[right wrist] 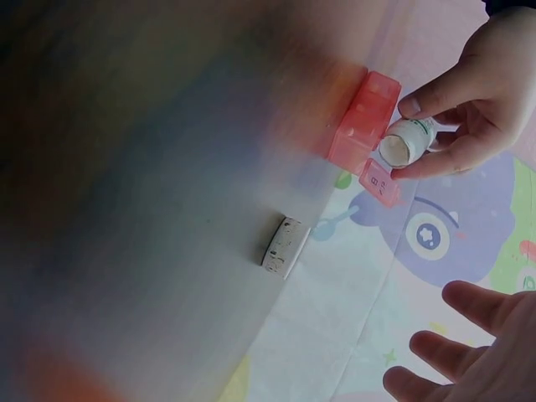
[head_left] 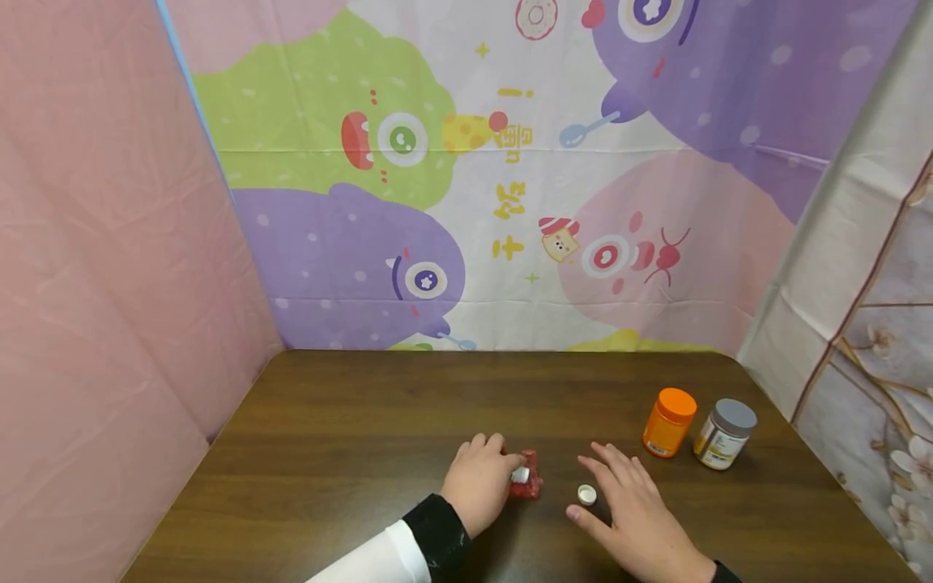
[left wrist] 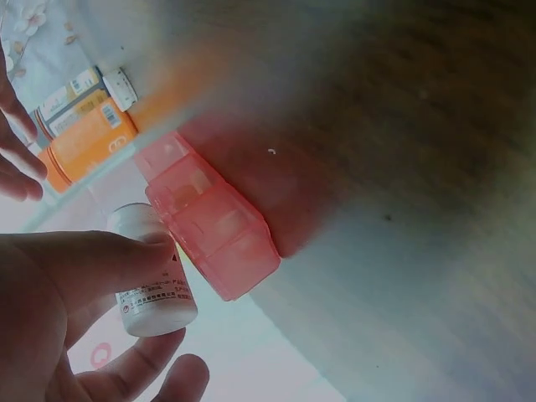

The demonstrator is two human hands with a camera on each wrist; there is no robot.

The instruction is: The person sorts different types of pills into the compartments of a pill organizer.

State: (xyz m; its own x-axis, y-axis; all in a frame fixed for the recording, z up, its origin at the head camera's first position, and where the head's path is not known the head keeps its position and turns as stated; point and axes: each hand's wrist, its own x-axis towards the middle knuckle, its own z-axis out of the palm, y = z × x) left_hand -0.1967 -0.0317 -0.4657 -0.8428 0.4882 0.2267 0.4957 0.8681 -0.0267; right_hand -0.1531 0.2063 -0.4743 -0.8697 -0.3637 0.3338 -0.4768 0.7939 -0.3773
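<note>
My left hand (head_left: 475, 486) pinches a small white pill bottle (head_left: 521, 475) between thumb and fingers. It lies tilted, its uncapped mouth towards the right hand's side in the right wrist view. Right beside the bottle stands a translucent red pill organizer (head_left: 528, 489) on the table; in the left wrist view, pale shapes show inside its compartments (left wrist: 213, 222). One marked lid (right wrist: 381, 182) is flipped up. A white bottle cap (head_left: 586, 495) lies by my right hand (head_left: 632, 510), which hovers with fingers spread and holds nothing.
An orange jar (head_left: 669, 423) and a grey-lidded jar (head_left: 725, 435) stand side by side at the right of the brown wooden table (head_left: 379, 405). Behind the table hangs a cartoon-print cloth (head_left: 503, 308), with a pink curtain (head_left: 109, 243) on the left.
</note>
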